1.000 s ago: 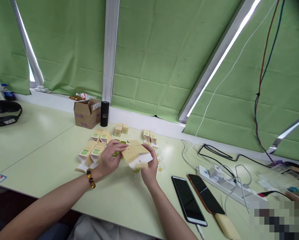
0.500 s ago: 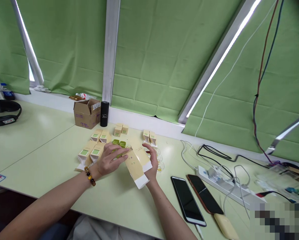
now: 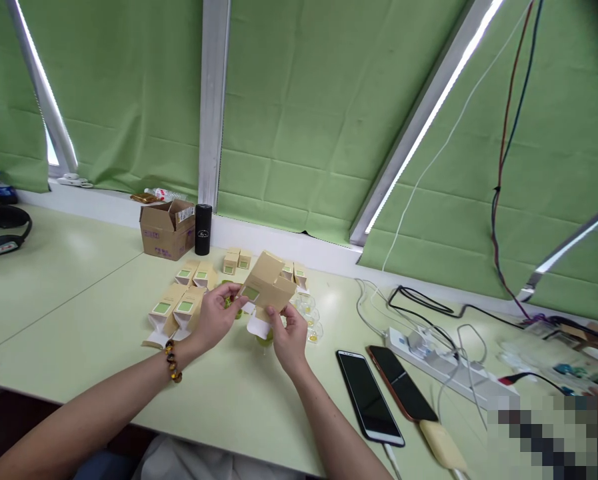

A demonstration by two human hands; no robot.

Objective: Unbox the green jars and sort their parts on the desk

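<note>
Between my hands, above the table, is a beige cardboard box (image 3: 267, 280) with a green window and a white flap hanging at its lower end. My left hand (image 3: 219, 313) pinches its left edge by the window. My right hand (image 3: 289, 332) grips the lower right side, thumb on the near face. Left of my hands stand several like boxes (image 3: 189, 305) with flaps open. Behind are a few small boxes (image 3: 231, 261). Partly hidden under the held box are green containers (image 3: 236, 310). Clear cups (image 3: 311, 321) with yellow bits sit right of my right hand.
A brown carton (image 3: 167, 230) and a black cylinder (image 3: 203, 230) stand at the back by the wall. On the right lie a white-framed phone (image 3: 370, 397), a dark phone (image 3: 403, 383), a yellow case (image 3: 443, 445) and a power strip (image 3: 449, 370) with tangled cables.
The box has been turned over and raised slightly, so its green window now faces me. My left fingers have moved from lying along it to pinching its edge; my right thumb now presses its front.
</note>
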